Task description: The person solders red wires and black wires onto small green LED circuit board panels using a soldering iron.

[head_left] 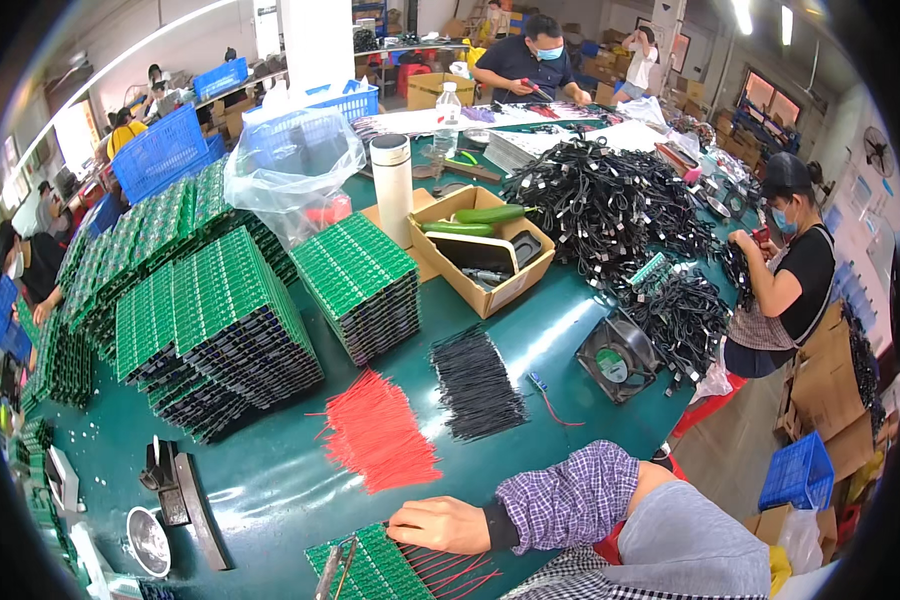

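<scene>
Bent close together, the fingers (406,521) of the right hand (444,526), over the edge of a green board (372,566) at eight o'clock. Cannot tell if pinching a wire. At six, thin red and dark wires (448,567) by the board. Farther out, a red pile (382,430) at eleven and a black pile (478,385) between twelve and one. Past those, a fan (612,362) between one and two, a box (508,290) at twelve, black cables (610,200) at one.
</scene>
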`<state>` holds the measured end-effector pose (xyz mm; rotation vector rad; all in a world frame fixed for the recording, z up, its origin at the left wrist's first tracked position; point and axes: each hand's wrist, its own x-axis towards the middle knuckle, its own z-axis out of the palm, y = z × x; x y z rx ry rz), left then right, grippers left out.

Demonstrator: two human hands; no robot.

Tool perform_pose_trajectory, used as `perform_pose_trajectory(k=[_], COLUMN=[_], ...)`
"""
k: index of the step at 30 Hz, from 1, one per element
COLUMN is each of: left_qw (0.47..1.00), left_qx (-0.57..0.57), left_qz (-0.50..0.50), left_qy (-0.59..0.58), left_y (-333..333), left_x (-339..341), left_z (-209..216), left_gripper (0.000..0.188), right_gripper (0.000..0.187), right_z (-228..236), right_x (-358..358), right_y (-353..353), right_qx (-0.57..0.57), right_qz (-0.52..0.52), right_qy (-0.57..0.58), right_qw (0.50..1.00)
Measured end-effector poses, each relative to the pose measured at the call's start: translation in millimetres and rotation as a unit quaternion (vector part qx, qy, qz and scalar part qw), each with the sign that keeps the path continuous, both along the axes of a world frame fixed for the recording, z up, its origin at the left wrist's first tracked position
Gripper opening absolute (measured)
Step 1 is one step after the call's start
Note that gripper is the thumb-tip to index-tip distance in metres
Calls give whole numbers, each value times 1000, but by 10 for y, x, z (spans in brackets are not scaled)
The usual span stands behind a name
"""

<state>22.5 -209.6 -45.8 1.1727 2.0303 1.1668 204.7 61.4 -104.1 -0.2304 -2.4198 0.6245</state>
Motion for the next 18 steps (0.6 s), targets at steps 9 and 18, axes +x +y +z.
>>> perform_pose_trajectory(k=[9, 18], left_qw=[997, 976], left_qx=[-49, -157], left_qz=[62, 28], left_qy=[16, 149], left_y=[136, 172], left_x=[236, 254], left_z=[215, 245], left_gripper=[26, 39], right_gripper=[21, 25], right_z=[85, 226], right_x=[-15, 7], right_y=[-24, 100], right_qx=[-8, 19], right_qz=[-4, -11], right_qy=[-15, -42], right_qw=[1000, 999])
